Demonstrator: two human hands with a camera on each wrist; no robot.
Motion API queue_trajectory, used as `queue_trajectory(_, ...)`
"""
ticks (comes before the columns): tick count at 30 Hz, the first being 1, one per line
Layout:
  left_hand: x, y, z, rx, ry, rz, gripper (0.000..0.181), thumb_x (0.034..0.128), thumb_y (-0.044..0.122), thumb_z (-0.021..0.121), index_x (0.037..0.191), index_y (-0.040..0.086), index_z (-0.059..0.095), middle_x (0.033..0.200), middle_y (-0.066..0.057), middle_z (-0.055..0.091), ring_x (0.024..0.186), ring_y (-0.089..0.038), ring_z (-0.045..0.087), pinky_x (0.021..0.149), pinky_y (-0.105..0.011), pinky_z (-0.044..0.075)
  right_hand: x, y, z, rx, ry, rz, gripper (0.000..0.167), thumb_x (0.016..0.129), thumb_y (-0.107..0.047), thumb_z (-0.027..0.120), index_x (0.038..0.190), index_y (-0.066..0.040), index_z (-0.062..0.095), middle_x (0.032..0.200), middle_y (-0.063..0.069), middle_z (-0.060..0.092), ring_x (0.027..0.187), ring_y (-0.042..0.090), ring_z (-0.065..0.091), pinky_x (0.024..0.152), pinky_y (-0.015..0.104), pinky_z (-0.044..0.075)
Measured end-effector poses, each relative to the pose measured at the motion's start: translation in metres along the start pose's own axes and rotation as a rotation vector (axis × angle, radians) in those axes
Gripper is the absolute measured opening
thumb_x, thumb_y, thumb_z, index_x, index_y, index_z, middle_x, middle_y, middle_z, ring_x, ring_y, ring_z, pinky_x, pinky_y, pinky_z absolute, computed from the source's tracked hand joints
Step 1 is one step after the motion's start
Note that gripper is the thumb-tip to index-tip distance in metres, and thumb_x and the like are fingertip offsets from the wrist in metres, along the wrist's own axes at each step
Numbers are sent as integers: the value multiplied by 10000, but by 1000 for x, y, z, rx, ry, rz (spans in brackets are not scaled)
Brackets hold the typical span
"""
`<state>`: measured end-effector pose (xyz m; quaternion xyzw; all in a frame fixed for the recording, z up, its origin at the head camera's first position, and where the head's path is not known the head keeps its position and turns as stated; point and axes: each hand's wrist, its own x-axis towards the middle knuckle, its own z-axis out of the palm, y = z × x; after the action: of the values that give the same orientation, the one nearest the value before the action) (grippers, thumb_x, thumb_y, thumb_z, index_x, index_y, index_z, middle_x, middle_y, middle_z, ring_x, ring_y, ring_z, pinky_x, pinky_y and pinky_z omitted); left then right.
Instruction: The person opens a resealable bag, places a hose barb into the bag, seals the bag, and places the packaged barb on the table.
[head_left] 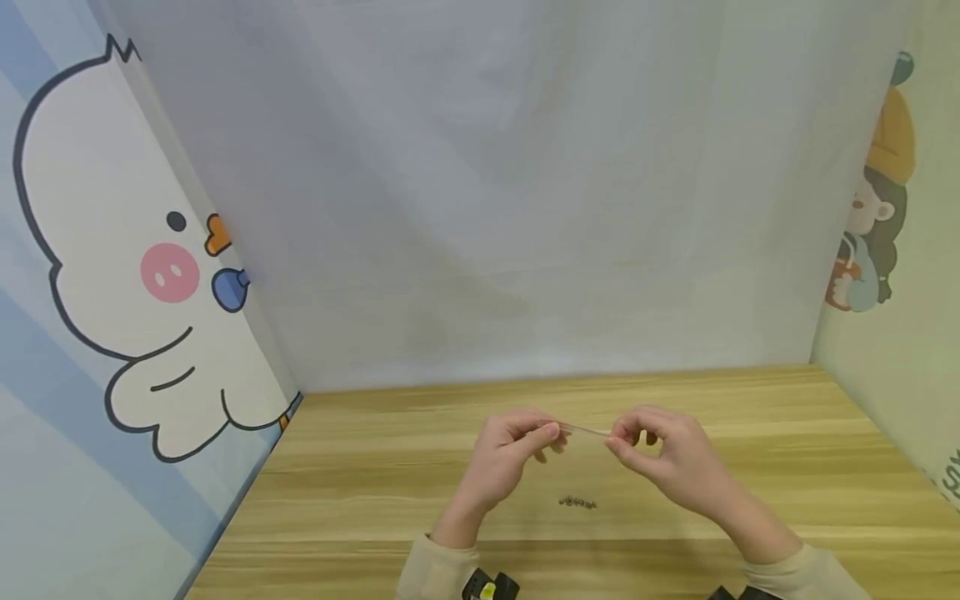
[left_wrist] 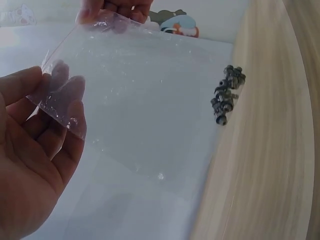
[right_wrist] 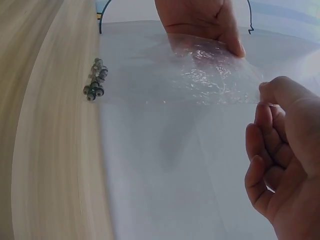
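A clear plastic zip bag (left_wrist: 135, 95) hangs between my two hands by its top edge. My left hand (head_left: 504, 458) pinches one top corner between thumb and fingers. At the opposite corner, my right hand (head_left: 671, 458) grips the edge with thumb and forefinger. Along the bag's lower end lies a cluster of small dark metal fittings (left_wrist: 227, 95), seen in the right wrist view as a short row of parts (right_wrist: 95, 80). From the head, the bag's top edge (head_left: 585, 429) shows as a thin line and its sides are barely visible.
Below the hands is a wood-grain table (head_left: 360, 500). A pale grey curtain-like backdrop (head_left: 480, 208) stands behind it. Side panels carry a cartoon duck (head_left: 105, 208) at left and a cartoon figure (head_left: 870, 225) at right.
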<state>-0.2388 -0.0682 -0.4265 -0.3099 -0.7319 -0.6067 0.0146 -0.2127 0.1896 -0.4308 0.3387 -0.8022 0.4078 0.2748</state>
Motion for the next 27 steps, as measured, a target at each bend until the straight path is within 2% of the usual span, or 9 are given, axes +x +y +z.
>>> queue_trajectory(4, -2, -2, -1, -6, -72, -15, 314, 1125, 179, 545, 1142, -18, 790, 1005, -192, 747, 893, -159, 691, 725, -306, 573, -5, 3, -6, 21, -31, 36, 327, 899, 27, 813, 938, -278, 702, 836, -194, 638, 715, 29, 573, 639, 250, 473)
queue_trajectory(7, -5, -3, -2, -18, -100, -45, 305, 1123, 191, 563, 1159, -7, 792, 1010, -208, 737, 881, -184, 699, 722, -315, 586, -8, 3, -12, 68, -86, 87, 290, 933, -4, 797, 936, -282, 714, 814, -175, 647, 694, 50, 570, 623, 251, 477)
queue_trajectory(11, -9, -3, -2, -42, -81, -103, 214, 1069, 198, 679, 1107, 41, 820, 987, -178, 754, 851, -303, 721, 721, -317, 604, -12, 2, -21, 136, -173, 193, 226, 972, -51, 773, 944, -274, 743, 824, -133, 679, 714, 80, 591, 626, 261, 489)
queue_trajectory(13, -10, -4, -1, -60, -69, -128, 179, 1044, 195, 720, 1079, 57, 828, 971, -146, 772, 838, -323, 729, 722, -321, 612, -13, 1, -25, 154, -206, 237, 180, 986, -75, 765, 954, -251, 759, 850, -121, 696, 744, 92, 611, 642, 267, 503)
queue_trajectory(18, -13, -7, 2, -133, -59, -173, 207, 1032, 159, 733, 1119, -16, 800, 963, -94, 786, 801, -198, 743, 717, -340, 625, -18, 5, -27, 160, -274, 332, 27, 1002, -192, 776, 990, -210, 761, 940, -115, 715, 853, 98, 642, 706, 278, 529)
queue_trajectory(21, -15, -10, 2, -173, -41, -195, 232, 1034, 148, 727, 1137, -53, 782, 971, -100, 778, 788, -156, 739, 714, -333, 624, -21, 10, -23, 162, -318, 390, 59, 996, -254, 790, 1033, -220, 760, 992, -118, 729, 912, 84, 655, 748, 280, 539)
queue_trajectory(27, -19, -17, 2, -241, -23, -225, 266, 1037, 142, 721, 1163, -89, 761, 982, -183, 759, 772, -154, 747, 697, -318, 623, -26, 16, -13, 212, -359, 437, 105, 1028, -265, 747, 1071, -172, 771, 1060, -63, 734, 966, 108, 666, 789, 303, 566)
